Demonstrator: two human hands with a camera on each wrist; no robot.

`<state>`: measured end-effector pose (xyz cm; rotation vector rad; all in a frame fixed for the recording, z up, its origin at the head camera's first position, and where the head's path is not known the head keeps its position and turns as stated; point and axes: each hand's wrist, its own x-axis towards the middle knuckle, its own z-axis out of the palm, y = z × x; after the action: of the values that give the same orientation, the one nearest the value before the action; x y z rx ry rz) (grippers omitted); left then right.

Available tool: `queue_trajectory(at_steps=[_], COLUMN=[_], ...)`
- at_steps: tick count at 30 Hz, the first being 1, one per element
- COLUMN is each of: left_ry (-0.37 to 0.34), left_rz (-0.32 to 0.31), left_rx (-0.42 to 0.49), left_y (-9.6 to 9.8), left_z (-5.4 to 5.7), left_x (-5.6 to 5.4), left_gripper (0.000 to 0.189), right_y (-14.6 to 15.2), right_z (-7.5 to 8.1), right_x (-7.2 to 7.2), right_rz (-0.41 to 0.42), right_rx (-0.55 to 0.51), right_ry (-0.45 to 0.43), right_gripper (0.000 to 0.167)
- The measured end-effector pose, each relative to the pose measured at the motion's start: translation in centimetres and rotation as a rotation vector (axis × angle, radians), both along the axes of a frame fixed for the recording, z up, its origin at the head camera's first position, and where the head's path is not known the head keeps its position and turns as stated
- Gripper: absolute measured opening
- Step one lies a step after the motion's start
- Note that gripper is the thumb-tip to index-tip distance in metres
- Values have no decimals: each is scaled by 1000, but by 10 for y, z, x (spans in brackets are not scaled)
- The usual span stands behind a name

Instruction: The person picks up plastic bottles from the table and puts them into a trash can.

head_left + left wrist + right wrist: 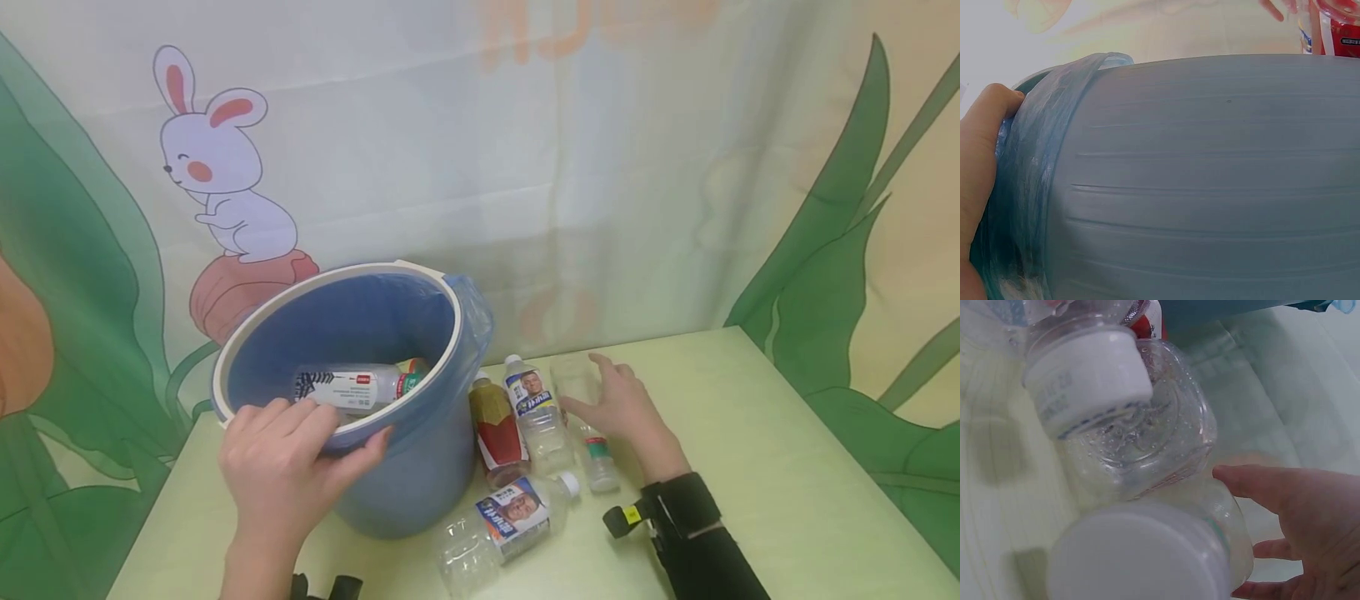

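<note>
My left hand [281, 467] grips the near rim of a blue bin [408, 492], its thumb outside on the blue plastic bag [1054, 125] folded over the edge. A clear bottle with a black-and-white label [352, 387] lies inside the bin. My right hand [626, 408] is spread at a clear bottle with a green band [597, 450], thumb and fingers apart, at the bottle's far part. In the right wrist view the thumb tip is right at the bottle's side; whether it touches is unclear. That bottle's white cap [1138, 556] points towards the wrist.
Left of the right hand lie a clear bottle with a blue-and-white label [534, 400] and a bottle with a red-and-gold label [498, 433]. Another clear bottle with a blue label [510, 521] lies in front. A printed cloth [600, 208] hangs behind the light green table [787, 467].
</note>
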<state>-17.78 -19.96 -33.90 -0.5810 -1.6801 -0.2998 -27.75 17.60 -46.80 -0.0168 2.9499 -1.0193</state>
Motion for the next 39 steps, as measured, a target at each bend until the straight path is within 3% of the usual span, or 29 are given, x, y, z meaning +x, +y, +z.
queue_trajectory(at_steps=[14,24,30,34,39], left_ry=[-2,-3,-3,2,5], left_rz=[-5,-4,-3,1,-4], left_rx=[10,9,8,13,16], left_y=[1,2,2,2,3], left_z=[0,0,1,1,1], left_x=[0,1,2,2,2], left_gripper=[61,60,61,60,60], right_y=[14,21,21,20,23], right_z=[4,5,-5,-13,-19], right_x=[0,0,-1,-5,-8], right_rz=[47,71,60,78,60], right_rx=[-23,52,6,28,27], right_ry=[-27,-11,-23,19,8], right_gripper=[84,74,79,81,85])
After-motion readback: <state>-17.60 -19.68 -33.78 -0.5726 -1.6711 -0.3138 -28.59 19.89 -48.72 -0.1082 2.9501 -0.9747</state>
